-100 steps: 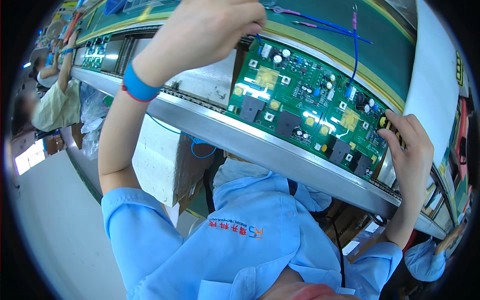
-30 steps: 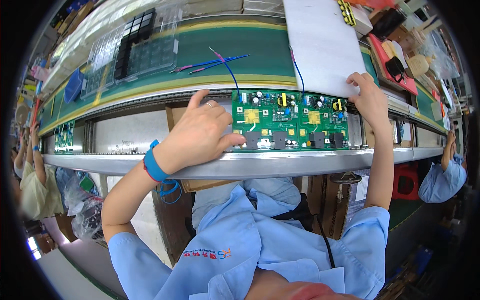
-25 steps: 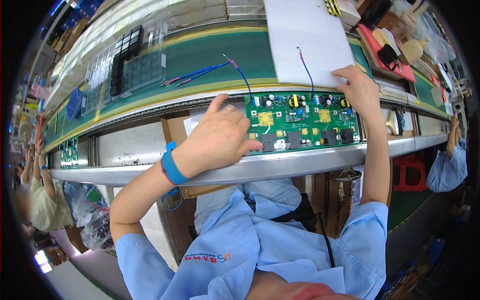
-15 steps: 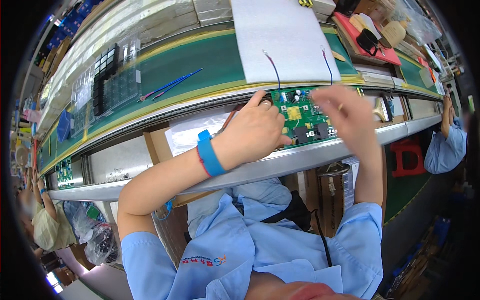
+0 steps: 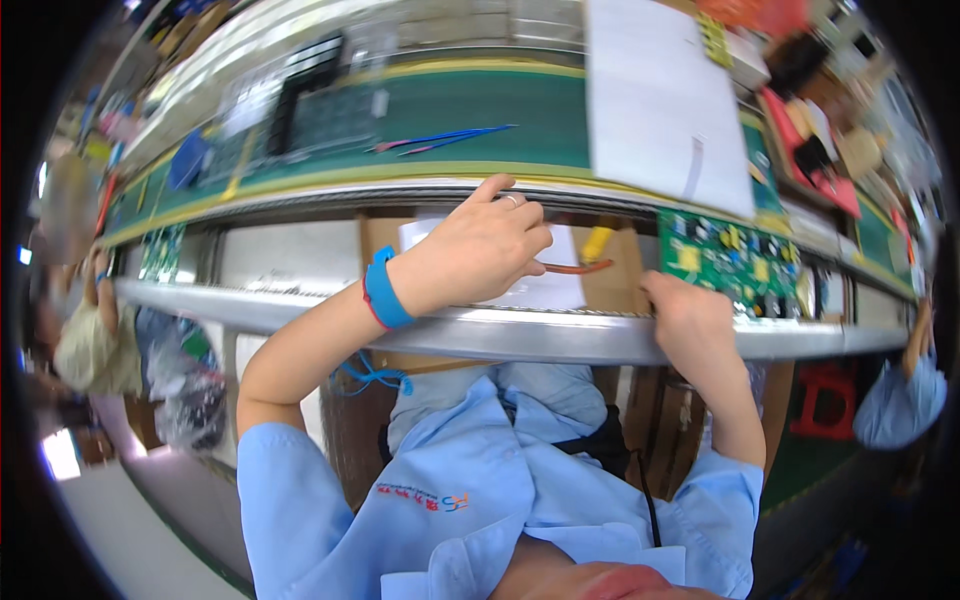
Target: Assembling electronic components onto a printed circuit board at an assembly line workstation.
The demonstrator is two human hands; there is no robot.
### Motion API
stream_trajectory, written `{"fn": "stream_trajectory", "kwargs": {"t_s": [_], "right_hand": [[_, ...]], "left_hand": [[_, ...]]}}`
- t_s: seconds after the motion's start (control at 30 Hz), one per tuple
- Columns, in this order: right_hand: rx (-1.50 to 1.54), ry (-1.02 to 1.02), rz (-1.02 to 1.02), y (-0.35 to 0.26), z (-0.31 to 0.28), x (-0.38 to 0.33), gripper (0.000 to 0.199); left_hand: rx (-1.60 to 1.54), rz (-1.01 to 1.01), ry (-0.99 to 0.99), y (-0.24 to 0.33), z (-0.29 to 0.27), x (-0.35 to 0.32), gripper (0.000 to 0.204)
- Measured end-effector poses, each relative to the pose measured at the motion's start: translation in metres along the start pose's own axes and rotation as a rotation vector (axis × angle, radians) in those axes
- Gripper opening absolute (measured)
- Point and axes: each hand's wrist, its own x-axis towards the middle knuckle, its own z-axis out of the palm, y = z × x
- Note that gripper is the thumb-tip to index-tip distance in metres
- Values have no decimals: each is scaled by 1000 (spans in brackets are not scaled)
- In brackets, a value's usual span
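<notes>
My left hand [image 5: 490, 240], with a blue wrist strap [image 5: 387, 288], hovers over an open cardboard box [image 5: 622, 262] holding white paper. Its little finger sticks out while the other fingers curl down. From beside its thumb comes a thin curved orange-red handle [image 5: 588, 267]; the grip underneath is hidden. To the right, my right hand [image 5: 692, 315] is closed, knuckles up, above the metal rail. It adjoins the near left part of a green circuit board [image 5: 690, 258] fitted with many components; its fingertips are mostly out of sight.
Blue tweezers [image 5: 450, 140] lie on the green mat beyond the rail [image 5: 560, 335]. A white foam sheet [image 5: 655, 100] is behind the board. Black parts [image 5: 300, 95] sit in clear trays at far left. Co-workers sit at both ends, one in a blue sleeve [image 5: 905, 400].
The view has swung, shifting the bench rightward. My left hand has left the board and moved left over the box. My right hand has come down from the components to the board's near left side.
</notes>
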Motion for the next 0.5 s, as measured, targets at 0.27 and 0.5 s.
{"fn": "stream_trajectory", "kwargs": {"t_s": [0.27,0.5], "right_hand": [[-125,-144,259,34,-11,-2,14],[-117,-176,447,119,-12,-19,10]], "left_hand": [[7,-380,219,-67,-27,-118,18],[419,-746,498,-130,-57,-246,12]]}}
